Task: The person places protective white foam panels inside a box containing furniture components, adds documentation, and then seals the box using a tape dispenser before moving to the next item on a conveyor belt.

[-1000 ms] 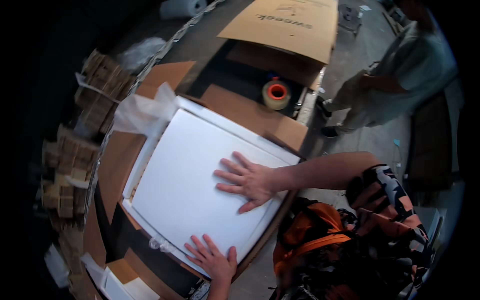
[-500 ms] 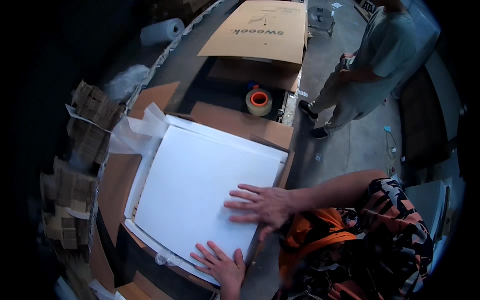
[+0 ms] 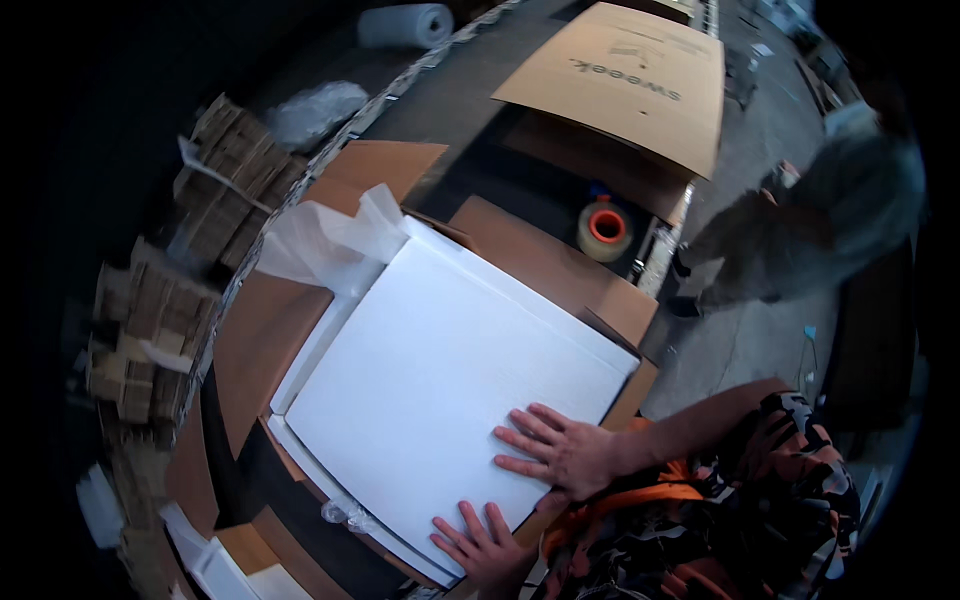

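A large white panel [image 3: 440, 370] lies flat inside an open cardboard box [image 3: 265, 365], whose flaps are folded outward. White foam strips [image 3: 310, 355] run along the panel's edges. My right hand [image 3: 565, 450] rests on the panel near its right side, palm down, fingers spread. By the near corner, my left hand [image 3: 485, 550] also lies on the white surface with its fingers apart. Thin translucent wrapping [image 3: 335, 240] sticks up at the far left corner, and a bit of clear plastic [image 3: 347, 513] shows at the near left edge.
Beyond the box, a tape roll [image 3: 605, 228] with an orange core sits on the dark conveyor, before another cardboard box [image 3: 620, 85]. Stacked folded cardboard [image 3: 235, 180], crumpled plastic [image 3: 315, 110] and a wrap roll [image 3: 405, 25] are at left. A person [image 3: 820, 220] stands at right.
The view has swung, so the box, tape and far carton appear shifted right. The panel's far edge now sits closer to the foam strip there. Both hands stay spread on the panel.
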`<state>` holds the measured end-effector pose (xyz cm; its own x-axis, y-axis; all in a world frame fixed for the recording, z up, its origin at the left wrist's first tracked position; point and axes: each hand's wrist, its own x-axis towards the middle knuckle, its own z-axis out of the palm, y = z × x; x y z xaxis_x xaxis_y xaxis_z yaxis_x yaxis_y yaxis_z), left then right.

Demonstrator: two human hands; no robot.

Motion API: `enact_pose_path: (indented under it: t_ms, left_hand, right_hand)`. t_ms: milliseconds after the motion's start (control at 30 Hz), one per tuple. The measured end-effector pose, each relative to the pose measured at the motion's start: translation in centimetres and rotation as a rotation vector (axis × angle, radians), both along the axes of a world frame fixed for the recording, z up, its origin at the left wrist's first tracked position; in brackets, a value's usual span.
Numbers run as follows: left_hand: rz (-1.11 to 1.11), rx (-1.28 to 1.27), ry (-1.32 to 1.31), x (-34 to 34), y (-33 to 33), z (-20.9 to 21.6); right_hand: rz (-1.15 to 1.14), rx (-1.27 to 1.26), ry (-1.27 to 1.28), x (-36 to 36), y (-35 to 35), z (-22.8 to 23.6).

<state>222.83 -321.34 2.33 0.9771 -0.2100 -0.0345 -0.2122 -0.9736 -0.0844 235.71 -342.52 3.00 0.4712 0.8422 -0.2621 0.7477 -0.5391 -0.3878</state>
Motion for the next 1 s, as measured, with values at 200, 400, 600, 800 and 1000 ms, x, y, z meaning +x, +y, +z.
enact_pose_path:
  t_ms: [200, 400, 600, 800, 1000]
  left_hand:
    - [0.061, -0.194, 0.021, -1.6, 0.8, -1.6]
    - [0.068, -0.248, 0.029, -0.5, -0.2, -0.7]
    - [0.053, -0.245, 0.186, -0.9, -0.3, 0.7]
    - [0.015, -0.201, 0.047, -2.2, 0.7, 0.1]
    - [-0.118, -0.152, -0.106, 0.6, -0.1, -0.8]
  right_hand:
    - [-0.081, 0.671, -0.214, 16.3, -0.7, 2.0]
    - [-1.212, 0.368, 0.144, 51.4, -2.9, -0.2]
    - [-0.947, 0.486, -0.089, 53.8, -2.2, 1.0]
    - [-0.961, 0.752, -0.343, 36.3, -2.7, 5.0]
    - [-0.594, 0.872, -0.316, 20.7, -16.0, -6.3]
